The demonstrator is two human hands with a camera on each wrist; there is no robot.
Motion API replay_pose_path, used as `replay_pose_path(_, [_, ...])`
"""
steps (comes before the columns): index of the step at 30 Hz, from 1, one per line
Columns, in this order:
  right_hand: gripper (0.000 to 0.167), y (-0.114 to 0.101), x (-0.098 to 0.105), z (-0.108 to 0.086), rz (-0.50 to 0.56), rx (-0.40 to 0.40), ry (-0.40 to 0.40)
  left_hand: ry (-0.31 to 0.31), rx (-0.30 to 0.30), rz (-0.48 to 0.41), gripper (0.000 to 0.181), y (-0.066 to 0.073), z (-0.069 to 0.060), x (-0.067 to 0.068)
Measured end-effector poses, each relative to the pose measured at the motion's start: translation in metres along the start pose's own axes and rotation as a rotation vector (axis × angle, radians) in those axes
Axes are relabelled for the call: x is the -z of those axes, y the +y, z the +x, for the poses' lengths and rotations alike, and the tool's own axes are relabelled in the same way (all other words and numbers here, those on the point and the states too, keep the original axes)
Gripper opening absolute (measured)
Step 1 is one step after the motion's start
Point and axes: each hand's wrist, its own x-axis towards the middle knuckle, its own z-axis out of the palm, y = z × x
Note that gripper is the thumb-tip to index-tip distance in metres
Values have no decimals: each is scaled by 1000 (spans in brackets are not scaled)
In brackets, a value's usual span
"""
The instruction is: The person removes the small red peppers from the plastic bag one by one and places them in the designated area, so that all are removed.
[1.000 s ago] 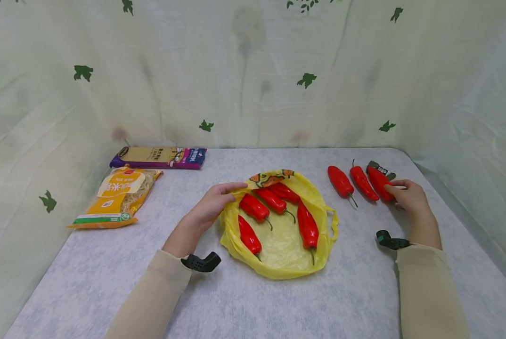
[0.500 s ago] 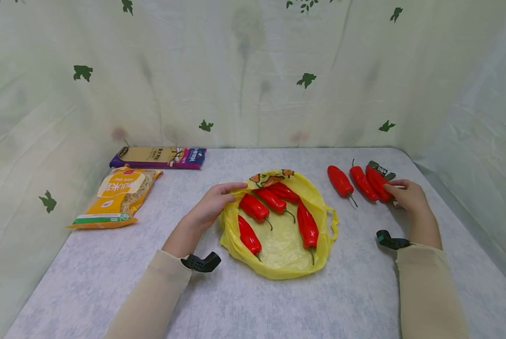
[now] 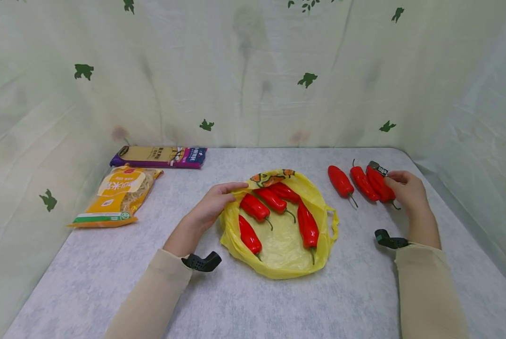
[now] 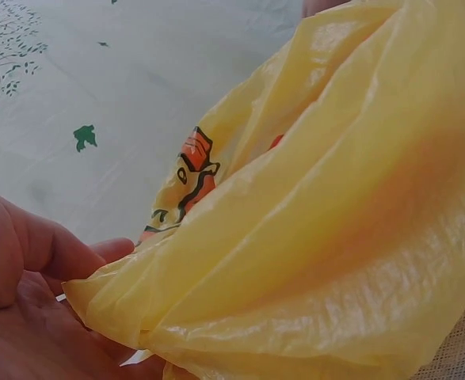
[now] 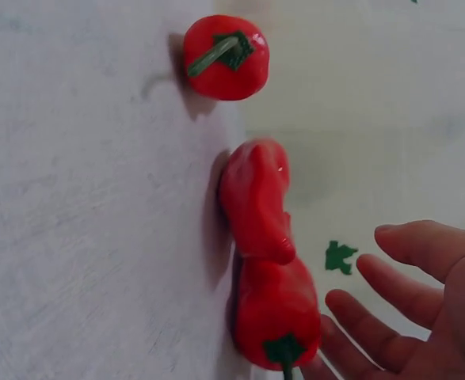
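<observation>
A yellow plastic bag (image 3: 261,266) lies with its mouth spread, several red peppers (image 3: 307,226) inside. My left hand (image 3: 208,207) pinches the bag's left rim; in the left wrist view that edge (image 4: 109,309) runs between thumb and fingers. Three more red peppers are in a row at the table's right. My right hand (image 3: 410,193) is beside the rightmost pepper (image 3: 379,184), and in the right wrist view its fingers (image 5: 383,317) are spread. Whether a lower fingertip touches the pepper, I cannot tell. Just behind this pepper sits a small dark packet (image 3: 378,168), partly covered.
An orange noodle bag (image 3: 117,193) and a flat purple-and-tan packet (image 3: 161,157) lie at the back left. The other loose peppers (image 3: 339,181) rest left of my right hand. A leaf-print curtain (image 3: 253,84) rises behind the table (image 3: 278,310).
My right hand has loosened its fingers from the rightmost pepper and shifted slightly up, and the pepper's stem now shows. The dark packet sits a little further left. The left hand stays still.
</observation>
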Motion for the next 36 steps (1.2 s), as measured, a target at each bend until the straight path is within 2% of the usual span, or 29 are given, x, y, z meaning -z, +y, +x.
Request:
replay_pose_path(16, [65,-41,-7,-24,28,177,21,0,4,20,48,0,1,0])
replay_pose_path(22, [61,-58,-10,-37,31,241,-2,-2,2,20,47,0,1,0])
replay_pose_path(36, [58,-87,-24,-63,-19,384,-20,1,2,22,48,1,1,0])
